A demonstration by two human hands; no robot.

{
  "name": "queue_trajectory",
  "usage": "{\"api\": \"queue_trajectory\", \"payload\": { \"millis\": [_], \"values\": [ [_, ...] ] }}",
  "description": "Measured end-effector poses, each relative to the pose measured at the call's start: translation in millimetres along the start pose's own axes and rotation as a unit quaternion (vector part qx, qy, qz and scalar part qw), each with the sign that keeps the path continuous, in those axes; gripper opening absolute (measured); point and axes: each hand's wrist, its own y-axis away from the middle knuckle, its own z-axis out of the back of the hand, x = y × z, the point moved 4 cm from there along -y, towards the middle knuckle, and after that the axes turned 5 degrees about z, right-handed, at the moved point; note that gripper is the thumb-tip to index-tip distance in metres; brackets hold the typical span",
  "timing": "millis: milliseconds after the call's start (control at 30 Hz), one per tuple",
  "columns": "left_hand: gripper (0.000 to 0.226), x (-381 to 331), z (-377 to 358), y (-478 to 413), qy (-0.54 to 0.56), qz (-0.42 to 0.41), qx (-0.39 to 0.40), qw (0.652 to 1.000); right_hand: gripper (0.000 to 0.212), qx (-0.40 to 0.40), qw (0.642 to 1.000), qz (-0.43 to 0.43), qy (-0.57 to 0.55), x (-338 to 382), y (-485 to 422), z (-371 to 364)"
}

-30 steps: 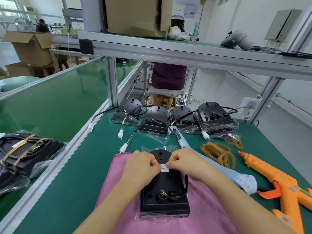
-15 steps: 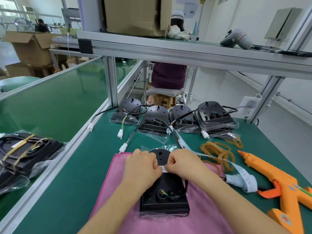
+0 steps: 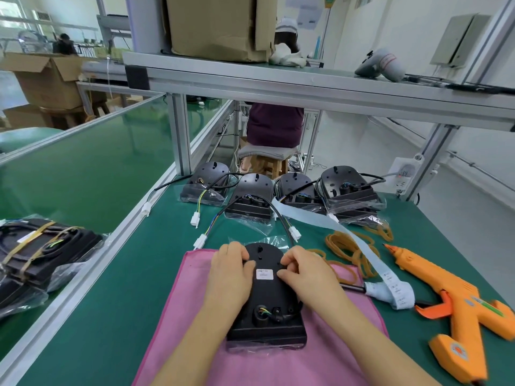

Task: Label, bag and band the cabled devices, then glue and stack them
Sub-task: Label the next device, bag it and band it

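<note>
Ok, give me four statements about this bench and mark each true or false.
1. A white label sits on the black device, between the left hand and the right hand. True.
2. The orange glue gun is in the right hand. False: it lies on the table, right of the pink cloth.
3. The black device lies on the pink cloth. True.
4. The rubber bands lie left of the cloth. False: they lie at its right side, by the label strip.

A pink cloth [image 3: 278,369] covers the near green counter [image 3: 111,330], a cardboard box [image 3: 217,26] sits on the overhead shelf [image 3: 306,87], and a person [image 3: 274,126] sits on a stool [image 3: 269,164] beyond.
</note>
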Motion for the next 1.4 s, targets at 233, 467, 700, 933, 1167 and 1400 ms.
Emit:
{"api": "queue_trajectory", "payload": {
  "millis": [233,467,700,933,1167,1400],
  "values": [
    [0.06,42.4,15.2,32.2,-0.17,0.102,0.098,0.975,0.058,0.118,0.983,-0.134,-0.033,-42.4,42.6,11.8],
    [0.034,35.9,8.1,41.8,0.042,0.127,0.125,0.983,0.023,-0.012,0.964,-0.104,-0.245,-25.3,55.7,-1.4],
    [0.031,25.0,4.6,39.9,0.318,0.206,0.185,0.907,0.009,-0.039,0.918,-0.123,-0.376,-16.4,62.3,-6.7],
    [0.022,15.2,7.4,34.1,0.459,0.206,0.208,0.839,0.015,-0.081,0.913,-0.056,-0.395,-3.8,58.5,9.1],
    [0.022,12.2,14.8,28.1,0.473,0.177,0.211,0.837,0.009,-0.075,0.899,-0.034,-0.431,9.2,47.3,17.9],
    [0.023,12.5,5.8,28.7,0.48,0.164,0.234,0.829,0.018,-0.101,0.938,-0.014,-0.33,16.9,38.7,14.5]
  ]
}}
